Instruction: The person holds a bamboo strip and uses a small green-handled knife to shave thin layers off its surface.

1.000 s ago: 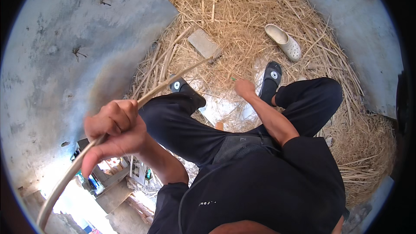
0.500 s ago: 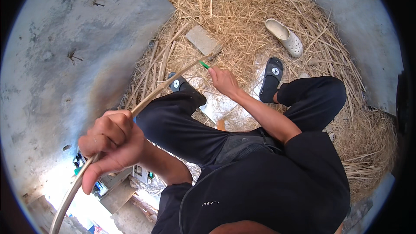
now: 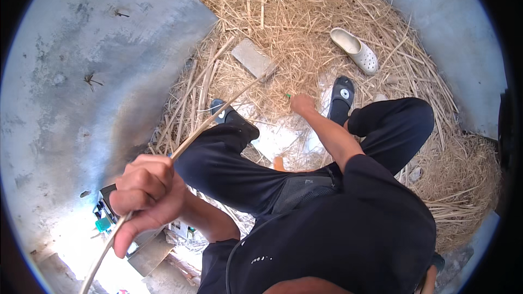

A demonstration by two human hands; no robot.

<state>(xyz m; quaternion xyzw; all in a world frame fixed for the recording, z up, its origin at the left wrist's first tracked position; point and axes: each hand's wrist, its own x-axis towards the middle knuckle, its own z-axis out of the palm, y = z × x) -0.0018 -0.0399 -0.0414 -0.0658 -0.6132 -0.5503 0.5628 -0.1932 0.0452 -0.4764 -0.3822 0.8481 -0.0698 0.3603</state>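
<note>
My left hand [image 3: 150, 190] is closed around a long pale strip [image 3: 220, 110], which looks like split bamboo or cane. From the fist one part slopes up and right to the grey block [image 3: 253, 58], its far tip resting on or just over the block's lower corner. The other part bends down to the lower left. My right hand [image 3: 303, 104], over the straw between my feet, is closed on something with a small green end [image 3: 288, 96]; its fingers hide the rest, so its kind does not show. This hand is apart from the strip.
Shredded fibres and straw [image 3: 305, 16] cover the floor. A white clog [image 3: 357, 51] lies beyond my right foot, which wears a dark slipper [image 3: 343, 92]. Concrete walls stand at left [image 3: 109, 38] and right [image 3: 447, 38]. A green object [image 3: 103, 224] is at lower left.
My right hand has moved off the strip, to the right and slightly nearer me, with the green thing in it. The left hand has shifted slightly right, still holding the strip.
</note>
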